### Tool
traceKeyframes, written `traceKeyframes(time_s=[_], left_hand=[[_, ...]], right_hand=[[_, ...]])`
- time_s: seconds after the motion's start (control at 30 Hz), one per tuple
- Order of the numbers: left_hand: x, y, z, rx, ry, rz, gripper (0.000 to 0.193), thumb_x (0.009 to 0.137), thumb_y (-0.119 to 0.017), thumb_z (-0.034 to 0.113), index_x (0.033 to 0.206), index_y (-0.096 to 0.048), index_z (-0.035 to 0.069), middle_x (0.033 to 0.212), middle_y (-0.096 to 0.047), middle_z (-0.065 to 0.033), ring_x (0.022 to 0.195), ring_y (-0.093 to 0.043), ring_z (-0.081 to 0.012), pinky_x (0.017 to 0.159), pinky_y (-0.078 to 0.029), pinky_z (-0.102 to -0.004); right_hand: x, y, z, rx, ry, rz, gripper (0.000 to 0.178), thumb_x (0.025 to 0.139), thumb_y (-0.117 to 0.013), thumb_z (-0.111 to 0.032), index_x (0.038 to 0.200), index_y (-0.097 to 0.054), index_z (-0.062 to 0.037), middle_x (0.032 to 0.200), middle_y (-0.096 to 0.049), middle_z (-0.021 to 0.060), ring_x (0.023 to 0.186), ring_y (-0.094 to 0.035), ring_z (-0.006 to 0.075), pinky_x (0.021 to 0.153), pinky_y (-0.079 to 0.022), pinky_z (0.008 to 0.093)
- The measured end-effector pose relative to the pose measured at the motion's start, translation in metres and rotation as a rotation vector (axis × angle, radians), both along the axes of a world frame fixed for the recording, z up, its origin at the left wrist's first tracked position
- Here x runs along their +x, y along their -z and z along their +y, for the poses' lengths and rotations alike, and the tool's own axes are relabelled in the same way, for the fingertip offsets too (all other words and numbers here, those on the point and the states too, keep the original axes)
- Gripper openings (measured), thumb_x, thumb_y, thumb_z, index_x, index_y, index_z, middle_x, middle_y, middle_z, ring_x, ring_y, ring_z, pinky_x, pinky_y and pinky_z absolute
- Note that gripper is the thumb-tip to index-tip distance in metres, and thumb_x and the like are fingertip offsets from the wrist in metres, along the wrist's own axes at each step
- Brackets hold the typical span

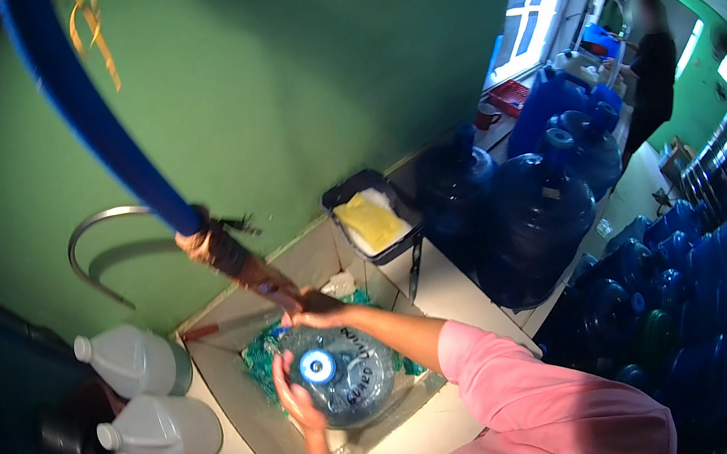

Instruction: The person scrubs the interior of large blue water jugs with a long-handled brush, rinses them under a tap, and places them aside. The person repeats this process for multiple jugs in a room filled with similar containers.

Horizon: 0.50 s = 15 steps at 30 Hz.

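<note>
A large clear-blue water jug (364, 381) with a blue-and-white cap (317, 367) and dark lettering sits in a tiled sink (259, 438). My left hand (299, 397) is beside the cap on the jug's left, its fingers stretched up and apart, seemingly touching the jug's shoulder. At the jug's far side my right hand (318, 310) reaches across, fingers extended to the left, just under the lower end of a brown-wrapped spout (242, 270) on a thick blue pipe (94, 117). Nothing shows in its grasp. Green netting (261, 362) lies beneath the jug.
Two white plastic gallon jugs (160, 433) stand left of the sink. A black tub (371, 216) holding a yellow sponge cloth sits at the far rim, near a dark-handled brush or knife (415, 266). Big blue water jugs (533, 219) crowd the right. Another person (652, 67) stands farther back.
</note>
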State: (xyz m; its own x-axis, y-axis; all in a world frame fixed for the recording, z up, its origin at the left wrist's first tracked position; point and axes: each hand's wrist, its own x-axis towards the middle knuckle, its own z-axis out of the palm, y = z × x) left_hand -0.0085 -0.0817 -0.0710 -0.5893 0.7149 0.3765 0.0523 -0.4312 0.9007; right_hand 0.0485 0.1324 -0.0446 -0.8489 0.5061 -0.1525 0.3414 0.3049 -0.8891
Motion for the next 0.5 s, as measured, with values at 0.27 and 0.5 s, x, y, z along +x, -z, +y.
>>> traceKeyframes(time_s=[0.27, 0.5], left_hand=[[0.076, 0.052, 0.012, -0.471, -0.549, 0.523, 0.113, 0.07, -0.081, 0.044, 0.151, -0.021, -0.007, 0.149, -0.033, -0.0335, 0.138, -0.031, -0.0498, 0.115, -0.024, -0.0549], [-0.01, 0.086, -0.004, -0.666, 0.124, 0.615, 0.092, 0.069, -0.082, 0.045, 0.143, -0.043, 0.007, 0.141, -0.049, -0.0222, 0.134, -0.043, -0.0383, 0.11, -0.035, -0.051]], right_hand=[[0.035, -0.027, -0.092, 0.224, -0.006, -0.095, 0.05, 0.083, -0.069, -0.048, 0.1, -0.067, -0.002, 0.094, -0.07, 0.0228, 0.087, -0.068, 0.0372, 0.077, -0.053, 0.0452], [0.022, -0.041, -0.104, 0.576, -0.16, -0.011, 0.043, 0.087, -0.066, -0.042, 0.101, -0.063, -0.0009, 0.105, -0.065, 0.0232, 0.097, -0.063, 0.0392, 0.083, -0.051, 0.0489]])
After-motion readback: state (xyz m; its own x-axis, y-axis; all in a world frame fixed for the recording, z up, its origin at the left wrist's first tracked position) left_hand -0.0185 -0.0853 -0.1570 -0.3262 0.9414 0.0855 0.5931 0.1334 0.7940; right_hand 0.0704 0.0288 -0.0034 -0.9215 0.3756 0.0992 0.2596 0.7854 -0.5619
